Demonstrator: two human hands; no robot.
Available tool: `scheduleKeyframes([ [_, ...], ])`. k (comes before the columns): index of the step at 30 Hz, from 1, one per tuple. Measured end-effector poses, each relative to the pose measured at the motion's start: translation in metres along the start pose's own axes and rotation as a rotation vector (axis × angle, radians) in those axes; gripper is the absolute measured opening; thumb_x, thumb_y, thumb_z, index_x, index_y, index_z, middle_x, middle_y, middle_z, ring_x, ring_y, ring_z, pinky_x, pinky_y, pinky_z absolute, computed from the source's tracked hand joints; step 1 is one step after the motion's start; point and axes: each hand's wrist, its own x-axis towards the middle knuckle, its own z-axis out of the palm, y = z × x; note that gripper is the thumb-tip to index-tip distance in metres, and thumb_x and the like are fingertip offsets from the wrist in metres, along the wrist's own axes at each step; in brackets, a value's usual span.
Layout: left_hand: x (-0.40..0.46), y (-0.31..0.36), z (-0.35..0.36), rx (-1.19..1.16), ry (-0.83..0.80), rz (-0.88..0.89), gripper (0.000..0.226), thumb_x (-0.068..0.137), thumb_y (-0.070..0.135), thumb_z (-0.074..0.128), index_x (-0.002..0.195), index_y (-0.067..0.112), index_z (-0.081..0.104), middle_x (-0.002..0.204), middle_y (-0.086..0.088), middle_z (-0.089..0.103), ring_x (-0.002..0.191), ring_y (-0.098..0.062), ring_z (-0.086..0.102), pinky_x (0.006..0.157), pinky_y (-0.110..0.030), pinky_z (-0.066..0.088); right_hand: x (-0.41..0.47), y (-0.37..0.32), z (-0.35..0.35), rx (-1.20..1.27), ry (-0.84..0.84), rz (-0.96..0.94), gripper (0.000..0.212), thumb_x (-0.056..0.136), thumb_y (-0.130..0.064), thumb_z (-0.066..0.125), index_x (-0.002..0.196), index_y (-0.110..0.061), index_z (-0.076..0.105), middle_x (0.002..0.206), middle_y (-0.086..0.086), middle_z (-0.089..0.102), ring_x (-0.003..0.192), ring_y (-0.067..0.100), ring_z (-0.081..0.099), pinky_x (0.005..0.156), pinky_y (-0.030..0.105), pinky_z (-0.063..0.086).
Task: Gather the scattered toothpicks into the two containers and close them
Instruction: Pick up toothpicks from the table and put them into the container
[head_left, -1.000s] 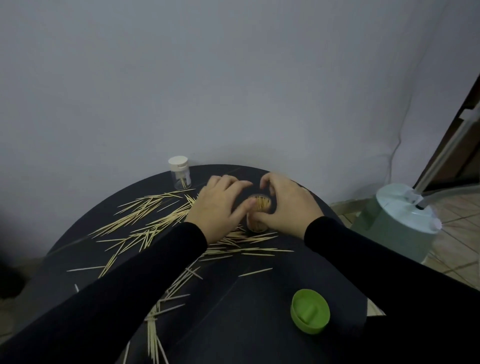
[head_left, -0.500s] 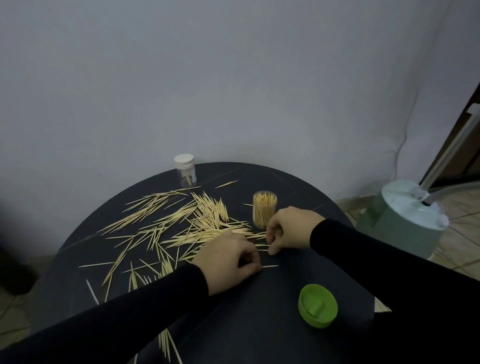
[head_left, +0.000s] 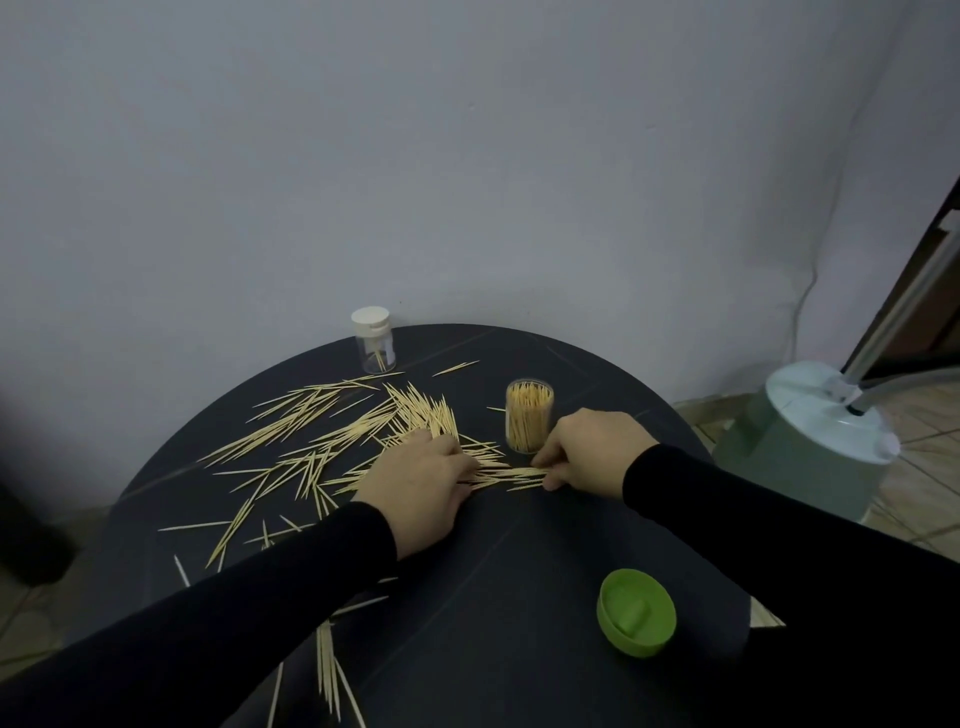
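Loose toothpicks (head_left: 332, 441) lie spread over the left half of a round black table (head_left: 498, 571). A small bundle of toothpicks (head_left: 511, 475) lies in a row between my two hands. My left hand (head_left: 421, 486) grips the bundle's left end with curled fingers. My right hand (head_left: 587, 449) pinches its right end. Just behind the bundle stands an open clear container (head_left: 529, 415), packed with upright toothpicks. A second clear container (head_left: 373, 340) with a white cap stands at the far edge, a few toothpicks inside. A green lid (head_left: 636, 618) lies upside down at the front right.
More toothpicks (head_left: 330, 670) lie near the table's front edge under my left sleeve. A pale green appliance (head_left: 810, 447) with a tube stands on the tiled floor to the right of the table. A grey wall rises right behind the table.
Both hands left the open container and came down to the table in front of it. They have drawn nearby toothpicks into a row between them; my left hand has moved up and right.
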Motion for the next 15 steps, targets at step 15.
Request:
scheduleKeyframes([
  [15,0.005,0.004,-0.003,0.061,0.041,0.046,0.028,0.099,0.039,0.041,0.117,0.025,0.058,0.114,0.007,0.056,0.102,-0.013,0.046,0.088,-0.027,0.041,0.0,-0.008,0.01,-0.104,0.031,-0.046,0.017,0.096,-0.025,0.054,0.112,-0.02,0.058,0.111,0.001,0.06,0.102,0.016,0.058,0.091,0.034,0.05],
])
